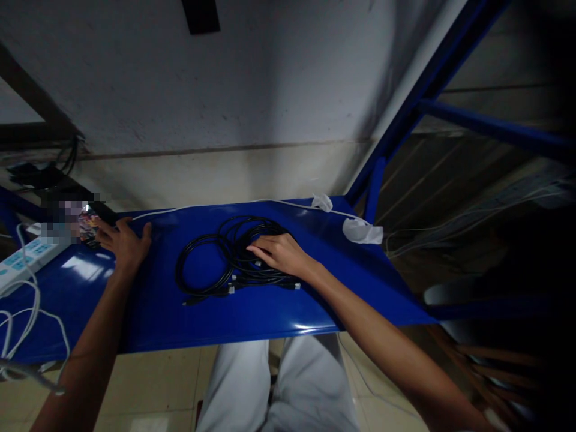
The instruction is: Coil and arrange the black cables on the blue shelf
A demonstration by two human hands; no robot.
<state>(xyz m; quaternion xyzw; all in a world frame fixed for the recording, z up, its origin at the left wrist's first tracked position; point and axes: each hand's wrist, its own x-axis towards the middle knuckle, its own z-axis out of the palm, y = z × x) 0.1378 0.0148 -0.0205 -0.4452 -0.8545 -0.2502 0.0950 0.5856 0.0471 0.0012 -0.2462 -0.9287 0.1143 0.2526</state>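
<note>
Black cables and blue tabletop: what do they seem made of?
Black cables: probably plastic or rubber sheathing, faintly glossy, judging by smooth coils with thin highlights. Blue tabletop: glossy, given its bright reflections; painted metal or plastic, I can't tell.

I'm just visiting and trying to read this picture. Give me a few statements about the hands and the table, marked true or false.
1. The person's right hand is at the coiled black cables. True.

2. The left hand is lifting those cables too. False: the left hand is apart from them, its fingers at a dark object with a colourful face, partly pixelated.

3. A long white plastic power strip lies on the left of the picture. True.

4. The tabletop is bare brown wood. False: it is a glossy blue tabletop.

5. Crumpled white scraps lie toward the table's far right. True.
</note>
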